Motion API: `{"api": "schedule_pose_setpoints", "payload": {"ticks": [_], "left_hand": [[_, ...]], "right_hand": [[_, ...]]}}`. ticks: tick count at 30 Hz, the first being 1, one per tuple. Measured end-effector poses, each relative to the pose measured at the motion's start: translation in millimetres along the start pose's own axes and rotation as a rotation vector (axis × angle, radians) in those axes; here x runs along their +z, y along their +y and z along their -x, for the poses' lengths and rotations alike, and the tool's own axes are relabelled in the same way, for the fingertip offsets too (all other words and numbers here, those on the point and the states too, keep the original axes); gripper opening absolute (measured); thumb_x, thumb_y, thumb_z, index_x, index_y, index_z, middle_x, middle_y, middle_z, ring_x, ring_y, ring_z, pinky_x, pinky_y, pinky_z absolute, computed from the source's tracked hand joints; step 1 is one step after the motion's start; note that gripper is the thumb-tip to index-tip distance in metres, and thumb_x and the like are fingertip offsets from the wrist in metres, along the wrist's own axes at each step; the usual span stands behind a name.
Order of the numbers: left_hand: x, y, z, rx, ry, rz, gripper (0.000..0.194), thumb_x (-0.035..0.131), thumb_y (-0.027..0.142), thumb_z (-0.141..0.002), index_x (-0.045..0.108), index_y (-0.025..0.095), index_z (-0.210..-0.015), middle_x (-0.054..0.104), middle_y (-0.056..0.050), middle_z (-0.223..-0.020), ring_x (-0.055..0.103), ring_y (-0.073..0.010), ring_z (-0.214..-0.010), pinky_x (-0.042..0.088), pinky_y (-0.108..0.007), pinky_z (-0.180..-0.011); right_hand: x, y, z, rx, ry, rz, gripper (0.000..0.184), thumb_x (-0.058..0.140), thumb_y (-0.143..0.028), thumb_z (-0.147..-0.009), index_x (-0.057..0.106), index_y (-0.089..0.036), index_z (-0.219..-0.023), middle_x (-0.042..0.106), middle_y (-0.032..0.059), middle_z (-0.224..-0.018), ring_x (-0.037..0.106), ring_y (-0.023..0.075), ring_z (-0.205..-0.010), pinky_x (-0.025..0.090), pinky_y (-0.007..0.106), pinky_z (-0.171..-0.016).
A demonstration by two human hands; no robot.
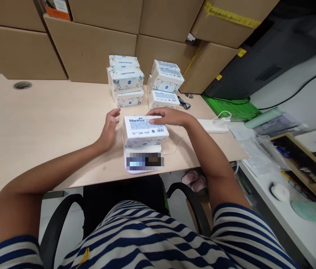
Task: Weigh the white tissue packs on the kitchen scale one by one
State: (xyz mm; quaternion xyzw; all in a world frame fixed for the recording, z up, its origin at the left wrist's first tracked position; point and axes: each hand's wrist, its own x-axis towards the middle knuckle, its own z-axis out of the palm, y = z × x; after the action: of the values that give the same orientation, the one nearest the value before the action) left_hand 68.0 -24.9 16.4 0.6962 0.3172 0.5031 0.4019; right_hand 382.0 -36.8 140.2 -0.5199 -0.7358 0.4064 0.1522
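A pack of tissues marked "Manhua" rests on a white flat device, which looks like a small scale. The device's front display is blurred out. My right hand grips the pack at its far right, with the thumb lying on the top face and the fingers reaching over the far edge. Just left of the pack is my left hand, apart from it, empty and with its fingers loosely bent. Behind my hands, similar tissue packs stand in a left stack and a right stack.
Cardboard boxes form a wall along the back of the wooden table. A white power strip and a cable lie to the right, near dark glasses. A side shelf with clutter stands further right.
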Motion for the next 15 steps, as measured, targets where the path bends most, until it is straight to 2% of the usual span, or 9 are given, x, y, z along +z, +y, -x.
{"api": "schedule_pose_setpoints", "payload": {"ticks": [1, 3, 5, 7, 10, 13, 15], "left_hand": [[1.1, 11.1, 5.0, 0.041, 0.051, -0.002, 0.083, 0.026, 0.096, -0.104, 0.051, 0.04, -0.161, 0.052, -0.01, -0.176, 0.048, -0.0372, -0.166, 0.05, -0.062, -0.131], [5.5, 31.9, 13.1, 0.136, 0.117, 0.002, 0.081, 0.02, 0.095, -0.105, 0.047, 0.047, -0.165, 0.046, -0.005, -0.181, 0.042, -0.0365, -0.171, 0.046, -0.064, -0.134], [11.9, 46.1, 16.7, 0.183, 0.12, 0.01, 0.081, 0.015, 0.095, -0.105, 0.043, 0.051, -0.167, 0.041, -0.002, -0.184, 0.038, -0.037, -0.173, 0.044, -0.065, -0.135], [17.9, 50.0, 15.3, 0.166, 0.098, 0.015, 0.084, 0.014, 0.096, -0.103, 0.041, 0.052, -0.169, 0.039, -0.002, -0.185, 0.037, -0.0375, -0.174, 0.042, -0.065, -0.136], [20.0, 35.6, 7.2, 0.118, 0.123, 0.002, 0.091, 0.016, 0.101, -0.099, 0.043, 0.049, -0.169, 0.039, -0.004, -0.185, 0.037, -0.0376, -0.174, 0.043, -0.063, -0.136], [13.0, 4.6, -1.4, 0.069, 0.232, -0.047, 0.095, 0.028, 0.106, -0.095, 0.051, 0.043, -0.162, 0.041, -0.007, -0.182, 0.036, -0.0386, -0.173, 0.044, -0.061, -0.135], [6.9, -18.2, -5.4, -0.051, 0.308, -0.04, 0.091, 0.032, 0.105, -0.096, 0.055, 0.04, -0.156, 0.044, -0.008, -0.179, 0.036, -0.0374, -0.172, 0.046, -0.061, -0.134]], "right_hand": [[1.9, 6.8, 1.3, -0.009, 0.045, -0.036, 0.077, 0.086, -0.079, -0.086, 0.076, -0.033, -0.146, 0.073, 0.0106, -0.159, 0.068, 0.04, -0.148, 0.056, 0.065, -0.127], [6.2, 22.9, 2.3, -0.06, 0.225, -0.146, 0.084, 0.072, -0.089, -0.092, 0.065, -0.037, -0.157, 0.068, 0.011, -0.166, 0.067, 0.0377, -0.151, 0.058, 0.064, -0.125], [9.8, 41.5, 0.3, -0.136, 0.469, -0.248, 0.088, 0.052, -0.097, -0.096, 0.056, -0.04, -0.163, 0.065, 0.0111, -0.168, 0.07, 0.0358, -0.146, 0.063, 0.061, -0.117], [11.7, 60.6, -2.1, -0.211, 0.712, -0.279, 0.091, 0.035, -0.102, -0.096, 0.051, -0.045, -0.165, 0.064, 0.0107, -0.167, 0.072, 0.0355, -0.141, 0.068, 0.056, -0.104], [13.9, 83.5, -0.9, -0.238, 0.994, -0.231, 0.092, 0.02, -0.102, -0.098, 0.044, -0.047, -0.169, 0.062, 0.011, -0.163, 0.073, 0.0346, -0.137, 0.069, 0.048, -0.089], [18.6, 95.3, 2.9, -0.165, 1.207, -0.258, 0.085, 0.02, -0.089, -0.106, 0.042, -0.037, -0.169, 0.065, 0.0165, -0.153, 0.077, 0.0274, -0.112, 0.067, 0.044, -0.088], [21.3, 99.9, 0.7, -0.144, 1.303, -0.318, 0.077, 0.02, -0.078, -0.112, 0.038, -0.029, -0.168, 0.067, 0.0194, -0.146, 0.073, 0.0236, -0.098, 0.067, 0.042, -0.086]]}}
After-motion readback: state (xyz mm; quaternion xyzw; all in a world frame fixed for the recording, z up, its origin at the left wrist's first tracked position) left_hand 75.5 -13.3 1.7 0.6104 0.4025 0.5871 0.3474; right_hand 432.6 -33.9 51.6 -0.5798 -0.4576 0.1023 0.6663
